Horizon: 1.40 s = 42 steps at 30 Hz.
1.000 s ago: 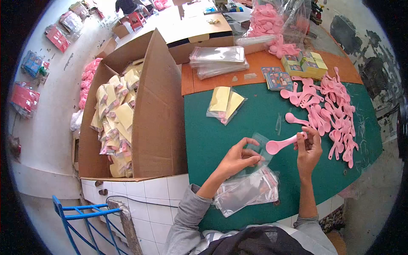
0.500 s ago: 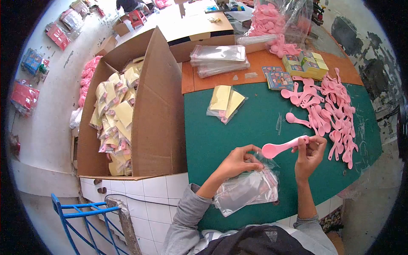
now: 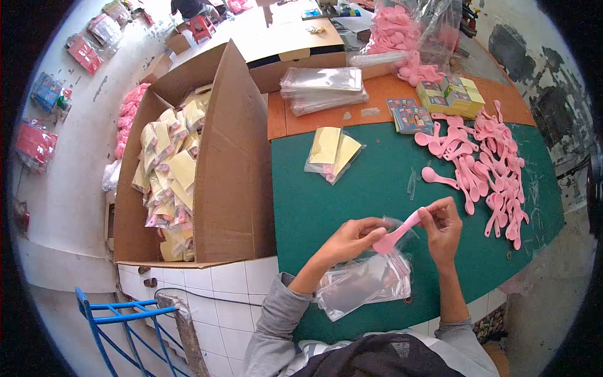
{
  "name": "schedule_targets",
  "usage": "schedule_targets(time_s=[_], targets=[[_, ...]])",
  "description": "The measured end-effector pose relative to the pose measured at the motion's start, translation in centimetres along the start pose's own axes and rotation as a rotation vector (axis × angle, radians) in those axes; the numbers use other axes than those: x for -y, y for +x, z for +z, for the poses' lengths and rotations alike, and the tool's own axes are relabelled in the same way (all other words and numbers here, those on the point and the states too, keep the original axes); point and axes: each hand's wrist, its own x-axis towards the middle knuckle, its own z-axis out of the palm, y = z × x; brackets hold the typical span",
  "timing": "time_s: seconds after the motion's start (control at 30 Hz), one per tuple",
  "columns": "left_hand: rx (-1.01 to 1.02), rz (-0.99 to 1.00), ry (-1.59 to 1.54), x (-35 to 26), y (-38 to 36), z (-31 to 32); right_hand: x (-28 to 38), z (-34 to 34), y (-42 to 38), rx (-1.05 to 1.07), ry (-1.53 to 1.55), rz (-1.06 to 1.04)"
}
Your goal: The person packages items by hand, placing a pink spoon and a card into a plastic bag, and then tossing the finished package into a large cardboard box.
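A pink spoon (image 3: 397,237) is pinched at its handle end by my right hand (image 3: 442,229), its bowl low and to the left. My left hand (image 3: 353,240) is closed on a clear plastic bag (image 3: 394,224), and the spoon's bowl lies against the bag near my fingertips. Under my hands, a stack of clear bags (image 3: 364,286) rests on the green table mat (image 3: 339,207). Farther back, two filled bags with yellow cards (image 3: 334,149) lie together. Many loose pink spoons (image 3: 477,160) are spread at the right.
A large cardboard box (image 3: 235,169) of packed bags stands at left. Clear bag stacks (image 3: 323,88), card stacks (image 3: 451,97) and a plastic sack of pink spoons (image 3: 396,31) are at the back. A blue metal frame (image 3: 125,305) is at lower left.
My right hand has moved left and slightly down with the spoon, tilting its bowl lower. The bowl has come to the bag at my left hand's fingertips.
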Motion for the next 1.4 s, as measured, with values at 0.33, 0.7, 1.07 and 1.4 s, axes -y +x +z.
schedule_targets(time_s=[0.33, 0.7, 1.07, 1.4], targets=[[-0.245, -0.039, 0.249, -2.1, -0.8, 0.5, 0.5, 1.2, 1.8, 0.415, -0.165, -0.542], [-0.054, 0.779, 0.371, -5.2, -3.2, -0.4, -10.3, -1.6, 22.9, -0.133, -1.214, -0.183], [-0.201, 0.385, 0.1, -4.7, -4.2, -1.8, -0.5, 0.1, 14.2, 0.078, -0.206, -0.226], [-0.367, 0.288, 0.22, -4.0, -2.9, -0.7, 8.0, -0.5, 3.9, 0.389, -0.382, -0.245]])
